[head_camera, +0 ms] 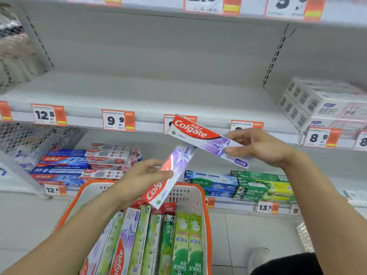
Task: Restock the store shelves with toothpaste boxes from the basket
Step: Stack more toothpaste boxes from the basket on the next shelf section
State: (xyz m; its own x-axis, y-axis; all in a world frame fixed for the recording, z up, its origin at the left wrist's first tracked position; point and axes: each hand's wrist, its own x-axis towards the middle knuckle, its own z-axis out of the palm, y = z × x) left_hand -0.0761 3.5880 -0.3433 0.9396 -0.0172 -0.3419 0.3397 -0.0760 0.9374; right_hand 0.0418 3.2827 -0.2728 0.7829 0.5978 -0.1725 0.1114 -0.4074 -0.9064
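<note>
The left hand (143, 175) pinched a red, white and purple Colgate carton (168, 175) between thumb and fingers, above the orange-rimmed cream plastic basket (186, 197) of toothpaste boxes. The right hand (258, 147) pinched a second matching Colgate carton (198, 135) before the grey middle shelf (139, 92).

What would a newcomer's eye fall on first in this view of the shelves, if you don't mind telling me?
Most striking are the two red, white and purple Colgate boxes held up at centre: one in the right hand, raised in front of the price tags, the other in the left hand just above the basket. Next comes that orange-rimmed basket, packed with upright toothpaste boxes. Behind, the bare white middle shelf stands out.
</note>
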